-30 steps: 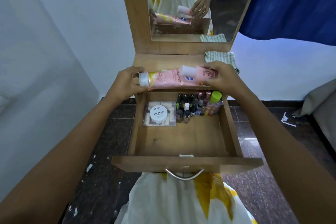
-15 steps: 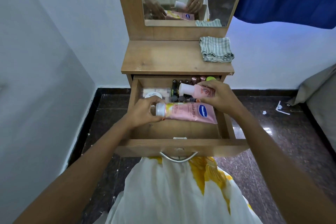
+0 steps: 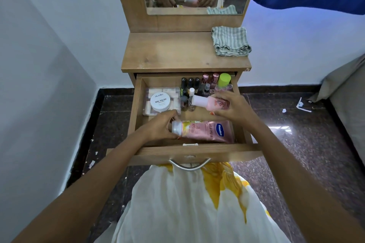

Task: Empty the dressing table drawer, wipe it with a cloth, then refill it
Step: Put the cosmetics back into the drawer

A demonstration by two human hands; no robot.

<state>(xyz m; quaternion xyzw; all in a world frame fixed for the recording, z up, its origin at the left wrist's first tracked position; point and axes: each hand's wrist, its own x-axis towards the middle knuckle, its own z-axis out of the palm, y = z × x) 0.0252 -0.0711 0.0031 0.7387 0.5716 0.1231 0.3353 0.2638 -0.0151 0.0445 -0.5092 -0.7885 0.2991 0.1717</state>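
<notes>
L hand [image 3: 158, 126] curled round cap end of pink tube [image 3: 207, 131], laid flat along drawer [image 3: 197, 153] front, prob. to save room. R hand [image 3: 233, 108] gripped small pink bottle [image 3: 209, 102] sideways over drawer floor (touching? unclear). Folded cloth [image 3: 230, 41] sat aside on tabletop [image 3: 167, 53].

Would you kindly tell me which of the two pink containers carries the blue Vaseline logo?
The larger pink tube near the drawer front, held at its white cap by the left hand; the smaller pink bottle in the right hand has none.
</notes>
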